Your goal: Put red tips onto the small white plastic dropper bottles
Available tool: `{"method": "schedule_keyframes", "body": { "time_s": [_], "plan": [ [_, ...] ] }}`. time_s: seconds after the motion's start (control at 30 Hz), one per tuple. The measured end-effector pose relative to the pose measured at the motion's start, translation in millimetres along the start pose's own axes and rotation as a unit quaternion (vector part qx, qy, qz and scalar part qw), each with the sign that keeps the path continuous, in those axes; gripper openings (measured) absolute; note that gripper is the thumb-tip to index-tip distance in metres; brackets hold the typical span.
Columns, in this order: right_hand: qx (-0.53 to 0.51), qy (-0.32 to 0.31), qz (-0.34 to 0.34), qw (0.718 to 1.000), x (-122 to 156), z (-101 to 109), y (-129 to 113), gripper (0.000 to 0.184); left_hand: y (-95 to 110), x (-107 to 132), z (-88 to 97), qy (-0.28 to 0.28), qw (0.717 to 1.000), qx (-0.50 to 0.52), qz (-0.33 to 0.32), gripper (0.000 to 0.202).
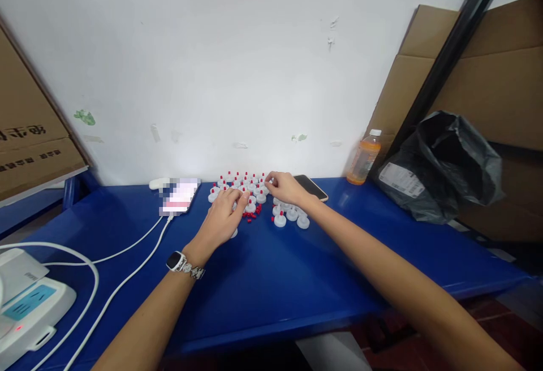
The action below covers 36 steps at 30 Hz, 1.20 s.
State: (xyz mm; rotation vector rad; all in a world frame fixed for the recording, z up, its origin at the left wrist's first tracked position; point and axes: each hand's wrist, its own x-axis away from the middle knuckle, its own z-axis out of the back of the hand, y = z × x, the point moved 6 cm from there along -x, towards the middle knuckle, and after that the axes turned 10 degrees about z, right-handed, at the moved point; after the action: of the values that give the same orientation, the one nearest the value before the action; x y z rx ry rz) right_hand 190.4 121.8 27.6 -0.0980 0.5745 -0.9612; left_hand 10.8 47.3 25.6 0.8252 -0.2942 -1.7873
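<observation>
Several small white caps with red tips (240,182) stand in rows near the wall on the blue table (271,280). Loose red pieces (251,214) lie in front of them. A few more white caps (291,216) sit to the right. My left hand (223,217), with a watch on its wrist, rests over the left caps, fingers curled toward the red pieces. My right hand (285,186) pinches at a cap at the right end of the rows. What the fingers of either hand hold is too small to make out.
A phone (180,195) on a white cable lies left of the caps, a dark phone (313,186) to their right. An orange drink bottle (363,158), a black plastic bag (441,167) and cardboard stand at the right. A white power strip (25,303) sits front left.
</observation>
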Motion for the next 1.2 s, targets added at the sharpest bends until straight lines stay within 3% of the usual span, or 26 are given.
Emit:
{"method": "schedule_keyframes", "body": {
  "time_s": [0.17, 0.33, 0.57, 0.73, 0.83, 0.9, 0.97, 1.03, 1.1, 1.2],
  "plan": [
    [0.041, -0.015, -0.019, 0.999, 27.9, 16.9, 19.5, 0.018, 5.5, 1.2, -5.4, 0.0, 1.0, 0.002, -0.014, 0.039],
    [0.056, -0.001, -0.036, 0.998, 31.7, 19.4, 33.4, 0.021, 11.1, 2.1, -14.0, -0.008, 0.999, 0.003, -0.031, 0.037],
    [0.025, -0.016, 0.009, 1.0, 24.0, 13.7, 19.4, 0.024, 12.8, 1.8, -17.9, -0.016, 0.999, -0.003, -0.032, 0.032],
    [-0.026, -0.03, 0.01, 0.999, 27.5, 15.4, 9.5, 0.008, 12.0, 2.2, -17.2, -0.012, 0.999, -0.001, -0.038, 0.031],
    [-0.119, 0.049, 0.007, 0.992, 30.8, 24.0, -2.4, 0.009, 11.4, 3.1, -14.7, 0.011, 0.999, 0.014, -0.047, 0.026],
    [-0.237, 0.095, 0.011, 0.967, 34.0, 24.4, -13.6, 0.015, 12.1, 4.1, -13.3, 0.021, 0.998, 0.029, -0.057, 0.032],
    [-0.344, 0.102, 0.018, 0.933, 37.8, 18.4, -26.0, 0.022, 13.7, 5.2, -13.9, 0.014, 0.997, 0.042, -0.067, 0.039],
    [-0.386, 0.092, 0.02, 0.918, 43.3, 12.1, -35.4, 0.026, 14.2, 5.6, -16.0, -0.006, 0.997, 0.051, -0.065, 0.038],
    [-0.338, 0.096, 0.023, 0.936, 50.8, 11.4, -38.5, 0.028, 13.0, 5.6, -17.7, -0.02, 0.997, 0.055, -0.051, 0.038],
    [-0.13, 0.087, 0.045, 0.987, 62.0, 16.1, -36.7, 0.031, 11.0, 5.7, -17.6, -0.019, 0.998, 0.052, -0.038, 0.04]
  ]
}}
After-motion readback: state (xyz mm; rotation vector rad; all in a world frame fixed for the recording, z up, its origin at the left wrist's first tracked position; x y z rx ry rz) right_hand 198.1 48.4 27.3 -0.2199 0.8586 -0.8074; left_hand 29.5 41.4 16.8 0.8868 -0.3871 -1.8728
